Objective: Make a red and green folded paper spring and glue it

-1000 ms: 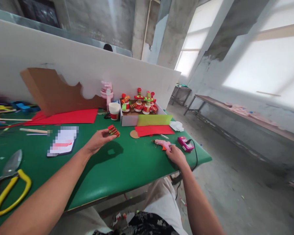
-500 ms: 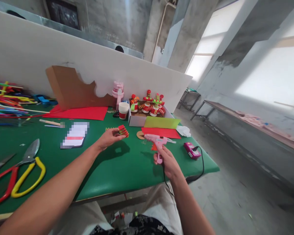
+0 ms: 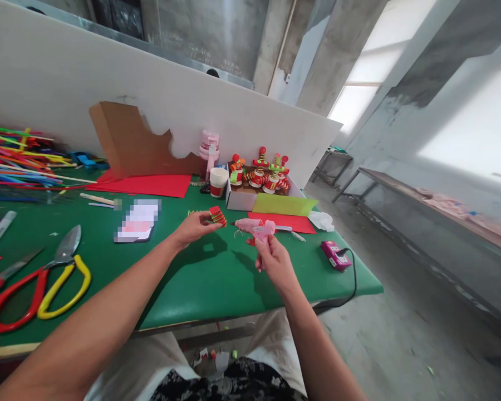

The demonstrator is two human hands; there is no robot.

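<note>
Between the fingertips of my left hand point(image 3: 193, 228) is a small folded paper spring point(image 3: 217, 216), red with yellow-green edges, held above the table. My right hand point(image 3: 271, 257) is wrapped round the handle of a pink glue gun point(image 3: 256, 226). The gun's nozzle points left at the paper spring, a short gap away from it. Behind both hands, a white box point(image 3: 239, 201) holds several red and green paper figures point(image 3: 259, 174) built on paper cups. A red sheet point(image 3: 303, 224) and a yellow-green sheet point(image 3: 284, 205) lie in front of that box.
On the left are large scissors point(image 3: 62, 273), a phone point(image 3: 137, 221) and a bundle of coloured pipe cleaners point(image 3: 20, 161). Paper cups point(image 3: 218, 182) and a pink bottle point(image 3: 209, 150) stand at the back. At right sits a purple power block point(image 3: 335, 256) with a black cord.
My right hand has raised the glue gun and brought its nozzle left and up to the paper spring. My left hand keeps hold of the spring. The view has shifted slightly.
</note>
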